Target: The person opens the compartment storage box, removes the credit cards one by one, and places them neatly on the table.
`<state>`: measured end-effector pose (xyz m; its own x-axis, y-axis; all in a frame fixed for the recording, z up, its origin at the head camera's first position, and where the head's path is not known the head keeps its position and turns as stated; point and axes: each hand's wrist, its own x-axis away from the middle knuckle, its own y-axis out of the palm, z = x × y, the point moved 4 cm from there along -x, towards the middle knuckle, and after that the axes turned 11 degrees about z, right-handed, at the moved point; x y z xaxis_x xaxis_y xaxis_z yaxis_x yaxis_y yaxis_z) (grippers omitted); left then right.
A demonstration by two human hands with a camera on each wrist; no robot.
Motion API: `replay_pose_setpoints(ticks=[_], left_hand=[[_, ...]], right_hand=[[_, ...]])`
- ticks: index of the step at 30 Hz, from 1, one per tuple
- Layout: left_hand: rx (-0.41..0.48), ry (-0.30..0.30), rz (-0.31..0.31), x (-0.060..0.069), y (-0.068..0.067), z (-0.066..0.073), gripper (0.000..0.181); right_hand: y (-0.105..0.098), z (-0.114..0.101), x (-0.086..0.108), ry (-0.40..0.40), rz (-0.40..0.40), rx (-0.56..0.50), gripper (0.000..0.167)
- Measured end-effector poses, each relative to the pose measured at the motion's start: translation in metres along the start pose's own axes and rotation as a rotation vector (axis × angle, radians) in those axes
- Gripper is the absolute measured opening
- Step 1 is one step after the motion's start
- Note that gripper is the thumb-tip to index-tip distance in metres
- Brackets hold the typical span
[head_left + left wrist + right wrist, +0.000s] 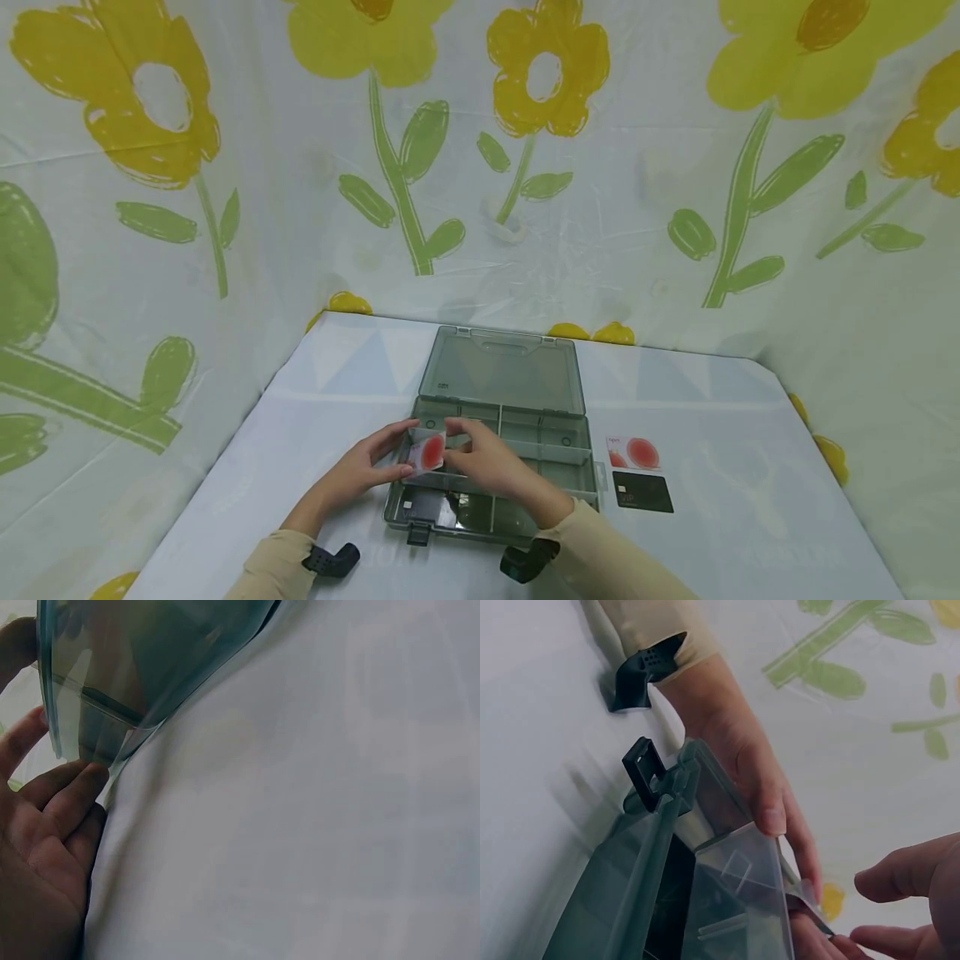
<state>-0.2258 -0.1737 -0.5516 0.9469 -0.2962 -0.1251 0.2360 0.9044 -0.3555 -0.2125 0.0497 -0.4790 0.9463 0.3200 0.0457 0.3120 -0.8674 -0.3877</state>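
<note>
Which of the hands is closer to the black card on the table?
The right. The right hand is over the box, left of the black card; the left hand is farther left.

You can count 2 hands (360, 467) (487, 461) of yours, 2 wrist cameras (330, 561) (528, 562), 1 box (542, 430) with 1 lid (502, 373), 2 red cards (426, 454) (633, 452) and at least 2 black cards (643, 492) (427, 507).
</note>
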Motion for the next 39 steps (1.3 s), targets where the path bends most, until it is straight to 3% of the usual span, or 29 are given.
replay_pose_setpoints(ticks=[8,18,25,35,39], left_hand=[[0.006,0.006,-0.006,0.000,0.000,0.000,0.072],[0.003,0.011,-0.014,0.001,-0.001,-0.001,0.071],[0.018,-0.027,-0.015,0.000,-0.001,-0.001,0.072],[0.017,0.007,-0.010,0.000,-0.001,0.000,0.070],[0.019,-0.006,-0.010,0.001,0.000,0.001,0.070]], right_hand=[[0.005,0.008,-0.009,0.023,0.039,-0.086,0.054],[0.014,0.009,-0.013,-0.019,0.094,-0.041,0.053],[0.014,0.007,-0.011,0.002,0.092,-0.031,0.048],[0.013,0.007,-0.011,0.016,0.076,-0.068,0.040],[0.013,0.007,-0.010,0.030,0.077,-0.081,0.042]])
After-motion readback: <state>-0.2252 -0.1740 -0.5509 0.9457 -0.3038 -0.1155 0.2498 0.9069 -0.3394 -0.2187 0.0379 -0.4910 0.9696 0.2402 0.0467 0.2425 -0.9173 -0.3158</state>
